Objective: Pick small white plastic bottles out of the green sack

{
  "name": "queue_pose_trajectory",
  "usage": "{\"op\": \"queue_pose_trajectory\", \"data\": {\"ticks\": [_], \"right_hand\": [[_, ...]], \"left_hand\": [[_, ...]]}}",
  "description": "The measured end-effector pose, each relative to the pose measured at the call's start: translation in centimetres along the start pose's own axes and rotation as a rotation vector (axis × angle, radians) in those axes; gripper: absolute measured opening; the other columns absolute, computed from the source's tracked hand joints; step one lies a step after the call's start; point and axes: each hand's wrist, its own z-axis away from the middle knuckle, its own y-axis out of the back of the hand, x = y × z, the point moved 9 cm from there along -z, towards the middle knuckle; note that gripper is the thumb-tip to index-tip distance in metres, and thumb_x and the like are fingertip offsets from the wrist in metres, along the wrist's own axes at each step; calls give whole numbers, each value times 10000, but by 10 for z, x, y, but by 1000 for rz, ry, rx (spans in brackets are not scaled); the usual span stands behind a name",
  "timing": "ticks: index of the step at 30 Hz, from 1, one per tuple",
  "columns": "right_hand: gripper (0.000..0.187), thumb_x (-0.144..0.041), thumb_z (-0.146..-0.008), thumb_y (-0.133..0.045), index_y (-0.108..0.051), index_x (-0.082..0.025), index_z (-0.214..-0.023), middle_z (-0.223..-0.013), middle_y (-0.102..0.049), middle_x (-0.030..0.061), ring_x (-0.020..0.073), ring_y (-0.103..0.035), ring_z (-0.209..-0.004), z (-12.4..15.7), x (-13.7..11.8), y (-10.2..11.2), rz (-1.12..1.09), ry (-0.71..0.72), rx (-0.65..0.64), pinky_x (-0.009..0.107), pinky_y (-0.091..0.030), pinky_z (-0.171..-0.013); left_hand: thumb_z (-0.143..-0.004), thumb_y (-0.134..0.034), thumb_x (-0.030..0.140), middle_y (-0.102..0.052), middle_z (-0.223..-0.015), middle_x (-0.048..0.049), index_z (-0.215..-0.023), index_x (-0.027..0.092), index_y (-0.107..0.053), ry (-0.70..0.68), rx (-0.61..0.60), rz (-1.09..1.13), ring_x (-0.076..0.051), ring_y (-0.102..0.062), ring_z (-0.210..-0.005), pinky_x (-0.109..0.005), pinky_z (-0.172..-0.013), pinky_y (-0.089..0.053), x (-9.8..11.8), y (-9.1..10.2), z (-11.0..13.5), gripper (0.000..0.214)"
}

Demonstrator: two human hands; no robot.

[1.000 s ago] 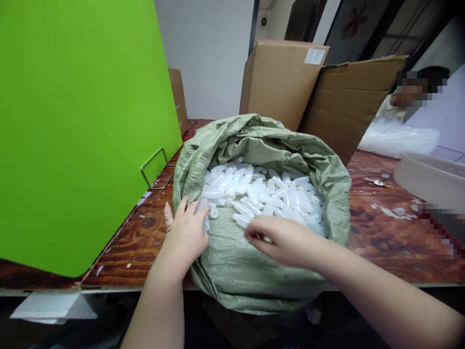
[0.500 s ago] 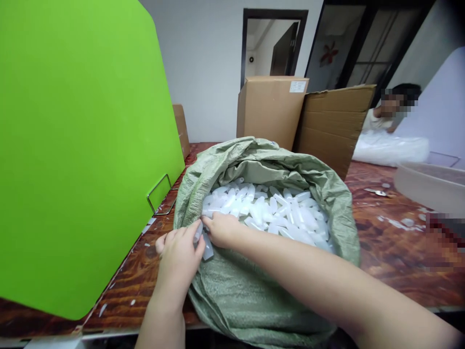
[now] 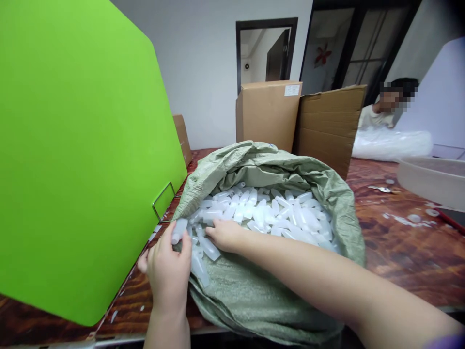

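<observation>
The left hand (image 3: 167, 271) is closed around several white vials (image 3: 198, 257) at the sack (image 3: 254, 291) rim, while the right hand (image 3: 225, 234), just beside it, rests fingers-spread on the vials in the sack.

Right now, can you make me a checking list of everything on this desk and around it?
Surface: brown wooden table, white scraps scattered on it.
Job's things: green woven sack full of small white plastic bottles.
Clutter: clear tub, metal clip.
Grippers: left hand shut on several bottles at the sack's rim; right hand resting on the bottles, fingers spread.
Cables: nothing seen.
Surroundings: green board, cardboard boxes, another person far right.
</observation>
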Motion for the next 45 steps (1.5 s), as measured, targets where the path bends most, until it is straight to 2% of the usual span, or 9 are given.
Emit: {"op": "queue_pose_trajectory", "data": {"ticks": [9, 14, 18, 22, 27, 32, 35, 40, 45], "right_hand": [[252, -237, -889, -425, -633, -157, -1007, -901, -624, 113, 236, -547, -861, 65, 21, 8, -31, 140, 51, 369, -425, -796], [328, -204, -892, -422, -566, -186, -1186, -987, -592, 118, 217, -553, -904, 85, 45, 37, -127, 11, 142, 359, -430, -818], [237, -206, -869, -465, -614, -206, -1054, -999, -573, 68, 152, -596, -807, 119, 68, 58, -562, -275, 210, 288, -480, -738], [227, -299, -886, -465, -592, -207, -1050, -962, -594, 48, 159, -599, -832, 160, 55, 64, -944, -329, 322, 307, -494, -755], [283, -215, -914, -437, -545, -279, -1167, -1101, -543, 53, 154, -524, -1063, 199, 26, 71, -944, -125, 576, 284, -446, -900], [321, -208, -887, -510, -530, -287, -1198, -1075, -540, 60, 137, -583, -949, 216, 23, 53, -1058, -145, 494, 235, -504, -799], [337, -164, -862, -548, -553, -275, -1180, -1066, -588, 62, 135, -590, -993, 225, 15, 66, -916, -39, 479, 228, -488, -861], [371, -124, -867, -538, -536, -217, -1226, -1087, -672, 86, 131, -615, -1034, 237, -26, 92, -700, 313, 271, 182, -465, -905], [242, -199, -900, -496, -629, -175, -1101, -1046, -693, 90, 123, -628, -1020, 241, -33, 92, -772, 305, 144, 167, -454, -914]], "left_hand": [[-814, -565, 409, -613, -1038, -108, -967, 173, -622, -249, 300, 504, -253, -557, -1027, -401, -948, -377, 14, 33, 18, 287], [-852, -526, 314, -640, -980, -49, -929, 214, -506, -258, -183, 1029, -188, -614, -921, -307, -829, -460, 55, 6, 41, 128], [-820, -541, 393, -520, -647, 38, -806, 215, -501, -154, -597, 888, -131, -510, -564, -233, -548, -402, 86, -27, 72, 183], [-713, -636, 279, -614, -804, 1, -952, 225, -513, -139, -927, 673, -196, -574, -728, -289, -686, -423, 105, -54, 107, 274], [-664, -668, 242, -638, -891, -42, -1096, 215, -477, -140, -1053, 757, -220, -599, -793, -296, -697, -447, 120, -62, 129, 473], [-723, -591, 199, -661, -884, -38, -1264, 213, -339, -98, -1145, 872, -169, -610, -699, -272, -639, -462, 126, -62, 134, 597], [-689, -602, 164, -670, -979, -61, -1367, 222, -236, -149, -1214, 811, -192, -632, -790, -291, -697, -476, 126, -57, 138, 773], [-665, -655, 249, -689, -1037, -67, -1417, 229, -218, -488, -1423, 635, -266, -635, -939, -331, -801, -487, 135, -37, 156, 870], [-633, -686, 333, -624, -1193, -95, -1394, 228, -314, -820, -1484, 588, -312, -610, -1030, -341, -850, -493, 143, -32, 166, 854]]}}
